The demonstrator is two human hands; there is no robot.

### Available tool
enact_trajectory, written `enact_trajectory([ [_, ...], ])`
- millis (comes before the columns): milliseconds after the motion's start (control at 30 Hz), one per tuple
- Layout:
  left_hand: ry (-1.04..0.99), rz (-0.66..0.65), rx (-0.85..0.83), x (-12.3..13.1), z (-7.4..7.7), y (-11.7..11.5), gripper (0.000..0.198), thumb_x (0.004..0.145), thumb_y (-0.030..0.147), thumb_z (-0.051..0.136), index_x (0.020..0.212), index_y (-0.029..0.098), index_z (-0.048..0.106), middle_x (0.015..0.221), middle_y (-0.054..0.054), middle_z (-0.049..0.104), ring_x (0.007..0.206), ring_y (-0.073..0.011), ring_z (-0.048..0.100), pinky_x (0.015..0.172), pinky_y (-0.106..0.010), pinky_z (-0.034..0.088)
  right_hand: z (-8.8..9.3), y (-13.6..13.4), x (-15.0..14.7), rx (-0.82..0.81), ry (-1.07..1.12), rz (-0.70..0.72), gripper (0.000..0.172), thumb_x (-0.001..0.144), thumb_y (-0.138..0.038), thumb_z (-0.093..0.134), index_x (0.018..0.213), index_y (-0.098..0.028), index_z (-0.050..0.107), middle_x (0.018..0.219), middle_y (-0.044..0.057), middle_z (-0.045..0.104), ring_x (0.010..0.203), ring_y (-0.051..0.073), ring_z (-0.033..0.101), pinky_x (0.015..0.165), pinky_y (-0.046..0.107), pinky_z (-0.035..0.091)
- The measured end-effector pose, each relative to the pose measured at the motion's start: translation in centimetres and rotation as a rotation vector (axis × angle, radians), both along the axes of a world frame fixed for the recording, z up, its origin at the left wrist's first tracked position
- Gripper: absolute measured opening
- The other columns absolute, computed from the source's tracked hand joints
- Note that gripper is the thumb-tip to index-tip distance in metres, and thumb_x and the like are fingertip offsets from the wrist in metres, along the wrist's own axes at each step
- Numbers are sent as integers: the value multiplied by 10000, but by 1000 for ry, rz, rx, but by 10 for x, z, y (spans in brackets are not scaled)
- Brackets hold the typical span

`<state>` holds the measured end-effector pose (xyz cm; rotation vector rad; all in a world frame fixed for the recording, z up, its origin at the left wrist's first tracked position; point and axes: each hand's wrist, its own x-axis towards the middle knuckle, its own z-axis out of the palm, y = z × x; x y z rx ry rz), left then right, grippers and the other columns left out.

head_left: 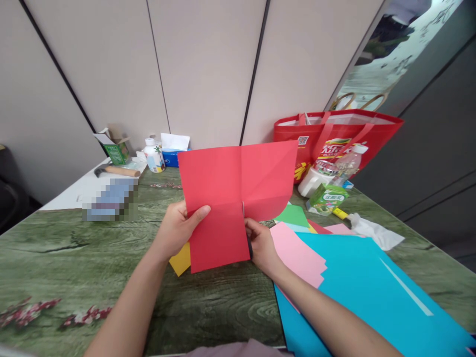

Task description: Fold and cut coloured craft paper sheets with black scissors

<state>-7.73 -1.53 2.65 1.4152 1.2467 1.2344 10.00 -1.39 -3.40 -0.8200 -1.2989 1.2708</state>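
Observation:
A sheet of red paper (215, 183), creased down the middle and across, stands raised in front of me. My left hand (178, 228) pinches its left edge, thumb on the near face. Wrapped round the dark handle of a pair of scissors (243, 209), my right hand (262, 243) is at the sheet's lower right. The blades lie at the centre of the paper, where a cut runs up from the bottom edge; the handles are mostly hidden by my fingers. Behind the sheet's lower left, a yellow piece of paper (179, 260) lies on the table.
At right lie pink paper (297, 253) and large blue sheets (353, 277). Behind them are a green drink carton (327, 199), a white mug (312, 182), a plastic bottle (351, 161) and a red bag (293, 134). A hammer (119, 171) and a white bottle (154, 156) are at back left.

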Motion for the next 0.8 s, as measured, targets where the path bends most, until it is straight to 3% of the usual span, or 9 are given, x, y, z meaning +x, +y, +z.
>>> enact_trajectory([
  [300,-23,-7,-5,0,1,0,321,700,436,642,835,146,656,862,-74,715,713,-217,653,570,-296,531,-3,0,2,-25,38,27,250,552,-247,790,748,-193,645,712,0,701,658,185,645,624,293,515],
  [633,32,-35,-11,0,2,-1,285,713,425,633,775,148,661,839,-67,717,672,-200,647,553,-280,524,-4,1,0,22,-8,24,275,575,-290,772,789,-198,626,770,23,702,693,192,640,669,313,528],
  [800,24,-56,-14,0,2,-1,296,721,422,627,835,153,672,831,-70,719,686,-213,655,547,-289,528,-5,2,1,44,-45,18,270,610,-298,748,832,-205,625,791,29,699,699,193,636,672,316,527],
])
